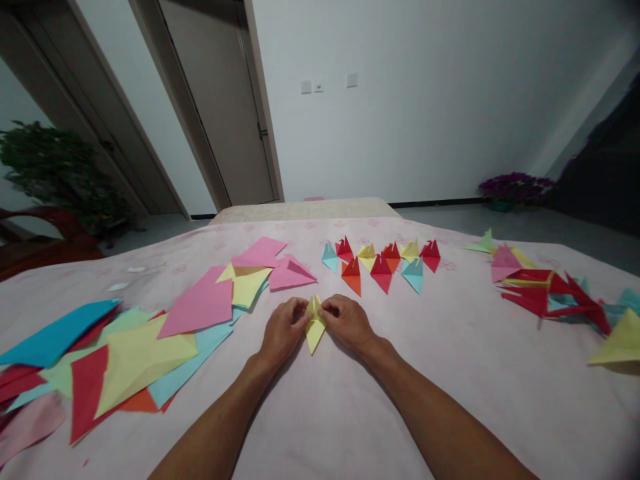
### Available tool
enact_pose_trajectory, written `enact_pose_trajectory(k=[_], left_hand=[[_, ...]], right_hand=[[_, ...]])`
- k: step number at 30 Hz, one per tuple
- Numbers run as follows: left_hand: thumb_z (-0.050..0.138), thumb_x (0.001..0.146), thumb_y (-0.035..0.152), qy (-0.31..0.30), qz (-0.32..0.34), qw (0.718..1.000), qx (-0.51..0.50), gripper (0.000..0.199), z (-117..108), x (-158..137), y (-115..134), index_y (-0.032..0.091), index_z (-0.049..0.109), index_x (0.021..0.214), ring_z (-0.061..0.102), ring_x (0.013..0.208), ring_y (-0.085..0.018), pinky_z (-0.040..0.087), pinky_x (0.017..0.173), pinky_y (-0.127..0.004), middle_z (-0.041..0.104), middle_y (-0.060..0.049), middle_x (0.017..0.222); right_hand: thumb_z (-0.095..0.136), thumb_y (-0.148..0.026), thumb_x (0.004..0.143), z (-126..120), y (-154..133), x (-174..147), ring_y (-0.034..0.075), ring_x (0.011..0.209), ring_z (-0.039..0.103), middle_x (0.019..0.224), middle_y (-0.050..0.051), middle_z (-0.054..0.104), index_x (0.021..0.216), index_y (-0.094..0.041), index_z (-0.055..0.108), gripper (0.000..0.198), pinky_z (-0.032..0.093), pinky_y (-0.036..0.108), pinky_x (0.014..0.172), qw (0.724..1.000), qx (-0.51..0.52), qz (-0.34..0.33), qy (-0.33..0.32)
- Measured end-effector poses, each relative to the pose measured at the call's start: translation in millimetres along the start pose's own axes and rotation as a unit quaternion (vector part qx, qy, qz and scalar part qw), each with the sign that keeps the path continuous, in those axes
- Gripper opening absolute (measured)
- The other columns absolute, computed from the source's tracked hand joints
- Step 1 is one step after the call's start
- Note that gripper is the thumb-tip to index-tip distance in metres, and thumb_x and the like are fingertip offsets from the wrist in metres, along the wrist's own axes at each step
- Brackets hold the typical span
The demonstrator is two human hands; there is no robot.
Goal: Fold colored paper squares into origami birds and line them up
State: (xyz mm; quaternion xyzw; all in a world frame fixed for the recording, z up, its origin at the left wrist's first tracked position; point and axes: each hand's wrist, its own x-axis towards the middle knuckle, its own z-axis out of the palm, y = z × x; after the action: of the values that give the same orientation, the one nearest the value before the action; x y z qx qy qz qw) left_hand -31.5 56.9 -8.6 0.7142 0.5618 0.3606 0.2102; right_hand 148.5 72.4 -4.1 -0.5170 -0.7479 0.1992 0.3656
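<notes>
A small yellow folded paper crane (315, 331) is held upright at the middle of the table, its wide point facing down toward me. My left hand (286, 328) pinches its left edge between thumb and fingers. On the other side my right hand (350, 323) grips the right edge the same way. Two narrow points stick up between the fingertips; the folds under the fingers are hidden. Just beyond the hands stand several finished paper cranes (381, 272) in red, orange, yellow and light blue, set in rough rows.
Loose coloured paper sheets (145, 357) lie overlapping on the left, with pink sheets (200, 303) nearer the middle. More folded paper pieces (530, 293) are heaped at the right. A pink patterned cloth (465, 387) covers the table. Clear plastic bits (119, 287) rest at the far left.
</notes>
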Motion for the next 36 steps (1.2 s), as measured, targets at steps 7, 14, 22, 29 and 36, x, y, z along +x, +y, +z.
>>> enact_pose_trajectory(k=[7, 14, 22, 29, 36], left_hand=[[0.071, 0.078, 0.032, -0.062, 0.065, 0.989, 0.116, 0.039, -3, 2, -3, 0.027, 0.066, 0.117, 0.048, 0.13, -0.028, 0.031, 0.111, -0.045, 0.063, -0.005, 0.131], [0.069, 0.074, 0.06, -0.156, 0.042, 0.965, 0.208, 0.077, -8, 4, -4, 0.032, 0.046, 0.142, 0.021, 0.146, -0.036, 0.015, 0.116, -0.059, 0.033, -0.009, 0.156], [0.067, 0.073, 0.064, -0.152, 0.038, 0.961, 0.229, 0.081, -7, 4, -3, 0.034, 0.043, 0.145, 0.018, 0.147, -0.035, 0.013, 0.117, -0.057, 0.03, -0.009, 0.158], [0.066, 0.074, 0.065, -0.144, 0.042, 0.964, 0.22, 0.081, -7, 3, -4, 0.034, 0.043, 0.144, 0.019, 0.147, -0.036, 0.014, 0.116, -0.058, 0.031, -0.01, 0.157], [0.065, 0.075, 0.064, -0.135, 0.049, 0.966, 0.213, 0.079, -4, 3, -7, 0.032, 0.044, 0.144, 0.021, 0.146, -0.038, 0.015, 0.115, -0.06, 0.033, -0.012, 0.156]], right_hand=[[0.062, -0.018, 0.077, 2, 3, 0, 0.013, 0.071, 0.058, 0.077, 0.0, 0.066, 0.076, -0.02, 0.07, 0.008, 0.039, 0.023, 0.065, 1.0, 0.0, 0.007, -0.002], [0.062, -0.019, 0.078, 0, 1, 0, 0.013, 0.071, 0.058, 0.077, 0.0, 0.065, 0.076, -0.02, 0.069, 0.007, 0.039, 0.023, 0.065, 1.0, -0.005, 0.009, -0.006], [0.064, -0.016, 0.076, -3, -6, -1, 0.013, 0.076, 0.059, 0.084, 0.0, 0.066, 0.089, -0.021, 0.07, 0.015, 0.043, 0.023, 0.07, 1.0, 0.006, 0.001, 0.003], [0.063, -0.019, 0.08, -3, -6, 0, 0.013, 0.077, 0.058, 0.083, 0.0, 0.066, 0.085, -0.021, 0.07, 0.009, 0.042, 0.024, 0.07, 1.0, 0.01, -0.006, -0.004], [0.063, -0.02, 0.081, -2, -5, 0, 0.013, 0.076, 0.057, 0.081, 0.0, 0.064, 0.083, -0.022, 0.07, 0.007, 0.042, 0.023, 0.069, 1.0, 0.014, -0.007, 0.0]])
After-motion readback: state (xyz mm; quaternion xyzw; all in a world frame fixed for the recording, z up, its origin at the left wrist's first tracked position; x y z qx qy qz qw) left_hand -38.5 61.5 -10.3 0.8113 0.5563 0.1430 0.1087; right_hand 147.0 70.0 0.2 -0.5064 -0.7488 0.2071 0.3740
